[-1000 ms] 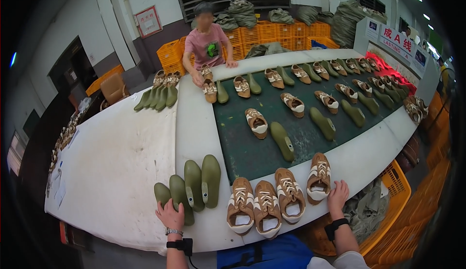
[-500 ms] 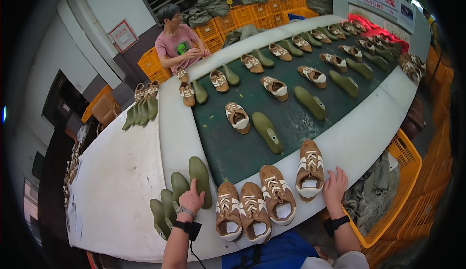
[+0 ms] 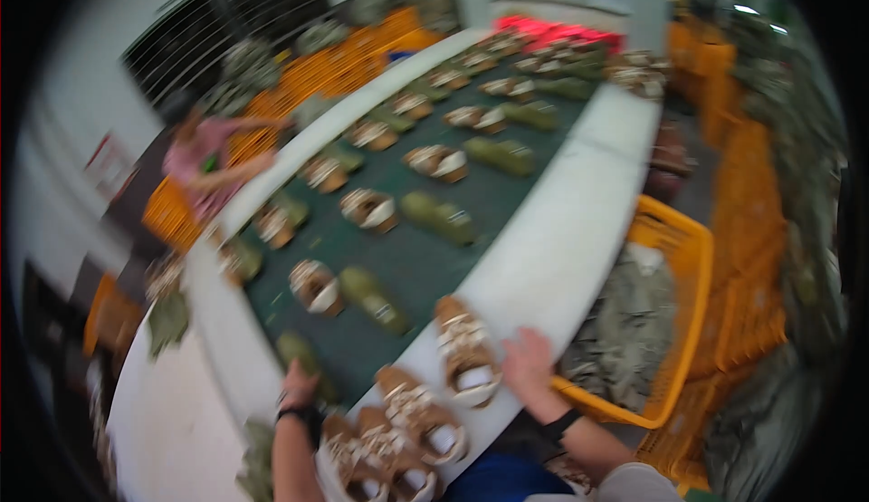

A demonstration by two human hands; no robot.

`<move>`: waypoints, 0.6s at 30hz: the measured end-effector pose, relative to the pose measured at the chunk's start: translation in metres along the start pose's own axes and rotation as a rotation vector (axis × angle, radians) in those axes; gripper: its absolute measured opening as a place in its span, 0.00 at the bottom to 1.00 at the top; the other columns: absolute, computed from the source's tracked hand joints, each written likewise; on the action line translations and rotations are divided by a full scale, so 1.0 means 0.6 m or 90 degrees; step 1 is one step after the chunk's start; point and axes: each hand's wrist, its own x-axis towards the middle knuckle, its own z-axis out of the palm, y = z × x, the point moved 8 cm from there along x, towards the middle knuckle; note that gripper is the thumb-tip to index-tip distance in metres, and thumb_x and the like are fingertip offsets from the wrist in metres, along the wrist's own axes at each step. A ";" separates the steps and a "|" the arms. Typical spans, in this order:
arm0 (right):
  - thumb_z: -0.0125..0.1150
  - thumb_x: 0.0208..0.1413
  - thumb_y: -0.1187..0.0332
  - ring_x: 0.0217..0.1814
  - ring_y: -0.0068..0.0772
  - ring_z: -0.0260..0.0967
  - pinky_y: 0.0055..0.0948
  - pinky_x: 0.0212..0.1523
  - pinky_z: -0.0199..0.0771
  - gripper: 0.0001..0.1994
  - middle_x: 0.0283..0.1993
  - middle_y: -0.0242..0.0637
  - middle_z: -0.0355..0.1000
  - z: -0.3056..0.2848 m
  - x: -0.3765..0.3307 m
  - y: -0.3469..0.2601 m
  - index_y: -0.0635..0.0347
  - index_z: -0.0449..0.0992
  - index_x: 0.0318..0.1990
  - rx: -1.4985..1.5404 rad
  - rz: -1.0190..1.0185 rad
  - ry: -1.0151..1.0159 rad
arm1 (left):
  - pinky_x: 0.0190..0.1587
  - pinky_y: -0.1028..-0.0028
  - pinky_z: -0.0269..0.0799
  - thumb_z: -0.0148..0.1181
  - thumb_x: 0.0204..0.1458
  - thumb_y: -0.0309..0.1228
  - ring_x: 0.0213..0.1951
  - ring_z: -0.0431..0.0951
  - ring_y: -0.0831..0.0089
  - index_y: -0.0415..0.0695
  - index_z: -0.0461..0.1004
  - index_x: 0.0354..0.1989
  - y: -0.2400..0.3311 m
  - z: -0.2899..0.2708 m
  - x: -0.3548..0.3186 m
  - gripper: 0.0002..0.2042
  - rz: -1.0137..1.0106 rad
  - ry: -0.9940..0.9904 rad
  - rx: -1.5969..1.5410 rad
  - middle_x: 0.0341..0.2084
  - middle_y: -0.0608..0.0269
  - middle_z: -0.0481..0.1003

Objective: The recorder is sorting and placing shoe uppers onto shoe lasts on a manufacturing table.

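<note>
Blurred view down on a work line. The left hand (image 3: 299,384), low and left of centre, rests on the white counter (image 3: 561,230) edge beside a green shoe form (image 3: 303,357); its grip looks loose and holds nothing, though blur keeps the fingers unclear. The right hand (image 3: 528,362), low and right of centre, lies flat and spread on the counter, grasping nothing, just beside the nearest brown-and-white shoe (image 3: 466,353).

Along the bottom edge, between the 2 forearms, 3 more laced shoes (image 3: 398,434) stand close together on the counter, toes pointing up-frame. Further green forms (image 3: 258,461) lie at the lower left.

Beyond the hands, a dark green belt (image 3: 425,258) runs diagonally toward the upper right. It carries pairs made of 1 shoe and 1 green form, such as the pair (image 3: 344,289) nearest the hands; the rows fade into blur near a red glow at the top.

At the right, an orange crate (image 3: 688,267) holds grey-green fabric pieces (image 3: 625,330). At the upper left, another person in a pink top (image 3: 204,162) reaches over the belt.

Progress, as a judgement: the 4 near shoes are laced and set down, while many forms on the belt remain bare.
</note>
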 end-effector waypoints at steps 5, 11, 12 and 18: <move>0.57 0.43 0.68 0.59 0.48 0.56 0.49 0.58 0.53 0.17 0.54 0.42 0.62 -0.005 -0.005 -0.035 0.48 0.72 0.45 0.034 -0.018 0.012 | 0.47 0.63 0.73 0.65 0.38 0.37 0.46 0.74 0.55 0.44 0.42 0.65 -0.091 0.004 0.002 0.46 -0.078 -0.092 0.070 0.46 0.44 0.71; 0.56 0.45 0.66 0.60 0.47 0.55 0.48 0.60 0.52 0.16 0.55 0.41 0.62 -0.024 -0.013 -0.028 0.48 0.72 0.45 0.010 -0.012 0.037 | 0.37 0.60 0.74 0.65 0.39 0.37 0.41 0.76 0.57 0.42 0.49 0.62 -0.046 0.023 -0.024 0.41 0.031 -0.237 0.160 0.46 0.51 0.71; 0.56 0.46 0.66 0.60 0.47 0.55 0.48 0.60 0.51 0.16 0.55 0.41 0.62 -0.020 -0.014 -0.030 0.48 0.72 0.45 0.011 -0.006 0.025 | 0.44 0.57 0.70 0.67 0.39 0.36 0.45 0.73 0.55 0.41 0.57 0.59 -0.030 0.019 -0.028 0.37 0.157 -0.191 0.255 0.45 0.51 0.71; 0.54 0.47 0.65 0.62 0.47 0.54 0.49 0.60 0.51 0.16 0.55 0.43 0.62 -0.026 -0.019 -0.031 0.50 0.71 0.47 -0.015 -0.016 0.009 | 0.48 0.61 0.68 0.54 0.50 0.41 0.46 0.72 0.49 0.48 0.58 0.60 0.033 -0.055 -0.177 0.28 0.248 -0.163 0.098 0.42 0.39 0.72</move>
